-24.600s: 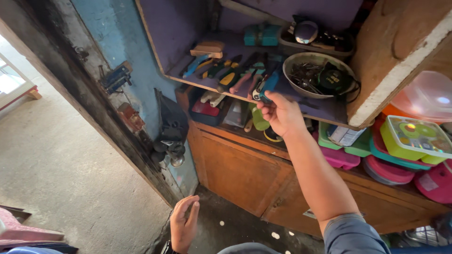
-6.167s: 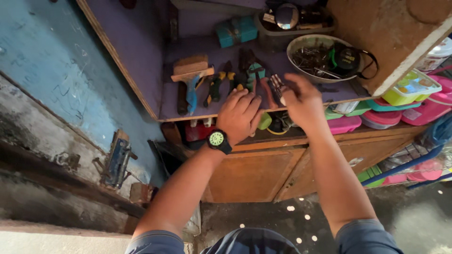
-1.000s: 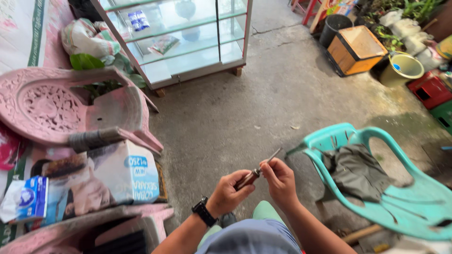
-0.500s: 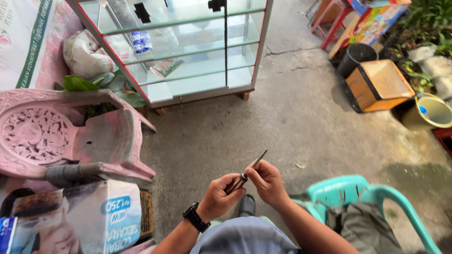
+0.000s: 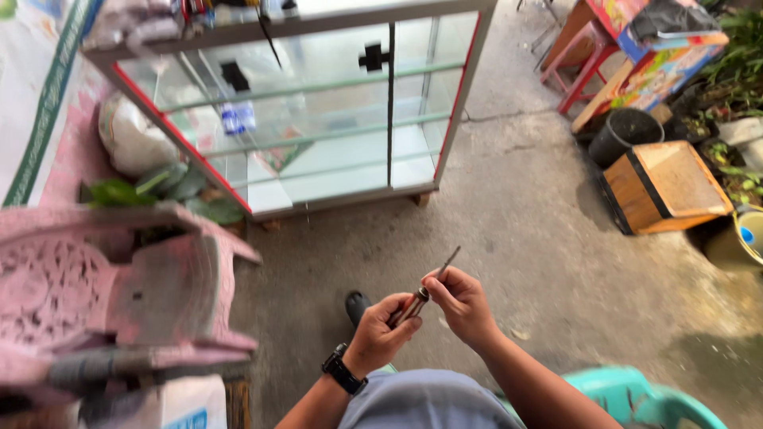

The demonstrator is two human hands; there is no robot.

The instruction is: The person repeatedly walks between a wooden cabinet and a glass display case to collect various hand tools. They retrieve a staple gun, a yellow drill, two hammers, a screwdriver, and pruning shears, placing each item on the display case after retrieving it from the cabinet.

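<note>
Far left: a pink carved plastic chair (image 5: 95,294), blurred, with a white sack (image 5: 131,139) and green leaves (image 5: 163,187) behind it. Above centre-left: a glass display cabinet with a metal frame and red edging (image 5: 318,119), standing on the grey concrete floor (image 5: 509,214).

Low in the middle: left hand (image 5: 377,334), black wristwatch (image 5: 342,369) on the wrist, fingers curled and pressed around the dark handle of a slim metal screwdriver-like tool (image 5: 421,295). Tool held above the floor, tilted, thin shaft pointing up and to the right. A dark shoe (image 5: 357,306) just beyond the left hand, on the floor.

Just right of it: right hand (image 5: 465,306), fingers pinching the thin shaft of the tool near where it meets the handle; both hands touching the tool, close together.

Bottom right: a turquoise plastic chair (image 5: 636,397), partly in view. Upper right: a black bucket (image 5: 624,135), a wooden box with dark edging (image 5: 664,187), a red stool (image 5: 576,71), well apart from the hands.
</note>
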